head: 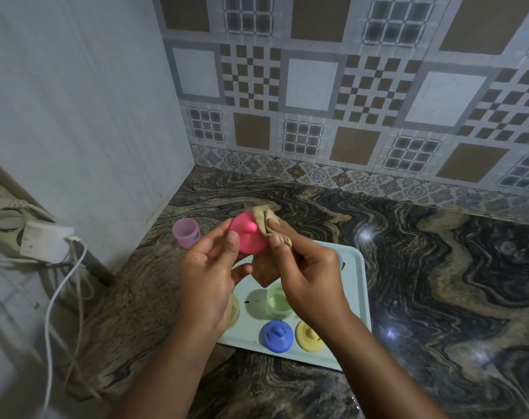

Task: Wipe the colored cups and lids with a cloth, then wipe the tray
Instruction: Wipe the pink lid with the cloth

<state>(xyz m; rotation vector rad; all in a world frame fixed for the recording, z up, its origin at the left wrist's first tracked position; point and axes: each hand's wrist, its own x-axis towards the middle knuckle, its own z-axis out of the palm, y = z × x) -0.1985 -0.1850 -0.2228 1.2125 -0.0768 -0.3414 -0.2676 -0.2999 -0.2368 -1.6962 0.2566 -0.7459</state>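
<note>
My left hand holds a pink lid with a small knob, raised above the tray. My right hand grips a beige cloth and presses it against the lid's right edge; a loose end of the cloth hangs below between my hands. Under my hands lies a pale blue tray. On it sit a green cup, a blue lid and a yellow lid. A pale yellow cup is mostly hidden behind my left hand. A purple cup stands on the counter left of the tray.
The marbled counter runs to the right and back to a patterned tile wall. A white side panel closes the left. A white socket box with a white cable hangs at the far left.
</note>
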